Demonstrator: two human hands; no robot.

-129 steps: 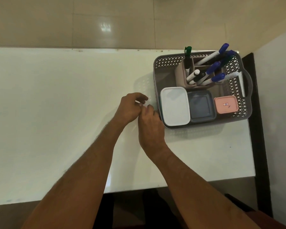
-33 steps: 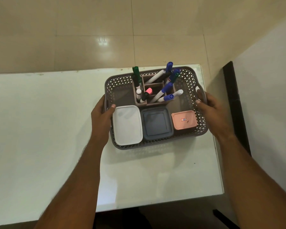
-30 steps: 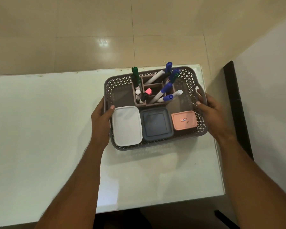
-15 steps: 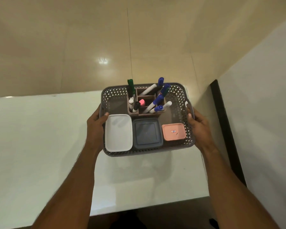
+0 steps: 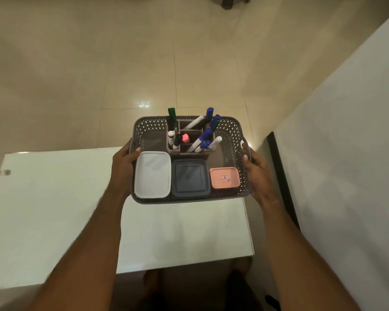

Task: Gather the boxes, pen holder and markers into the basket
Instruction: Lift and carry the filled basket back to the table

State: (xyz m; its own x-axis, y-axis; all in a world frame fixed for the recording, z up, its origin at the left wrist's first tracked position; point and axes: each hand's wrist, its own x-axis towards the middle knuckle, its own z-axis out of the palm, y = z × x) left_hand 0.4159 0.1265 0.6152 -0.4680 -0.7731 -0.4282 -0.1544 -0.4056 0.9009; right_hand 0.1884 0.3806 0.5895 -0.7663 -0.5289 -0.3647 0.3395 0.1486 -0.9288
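Head view, looking down: the left hand (image 5: 124,167) and the right hand (image 5: 257,173) each hold one short end of a grey perforated basket (image 5: 230,131), raised above the far right corner of the white worktop (image 5: 54,209). The left grip is closed on the basket's left handle, thumb hooked over the rim beside the white box. The right grip is closed on the right handle, thumb over the rim near the pink box.

Inside the basket, three lidded boxes sit in a row along the near wall: a white box (image 5: 152,174) at left, a dark blue-grey box (image 5: 190,178) in the middle, touching it, and a smaller pink box (image 5: 224,177) at right with a small label on its lid. Behind them stands a brown compartmented pen holder (image 5: 190,134), against the far wall. Markers lean in its cells: a green-capped marker (image 5: 171,114) at the left, several blue-capped markers (image 5: 206,134) at the right, and a pink-tipped one (image 5: 186,138) in the centre cell.

Beige floor tiles (image 5: 99,63) lie beyond the worktop.
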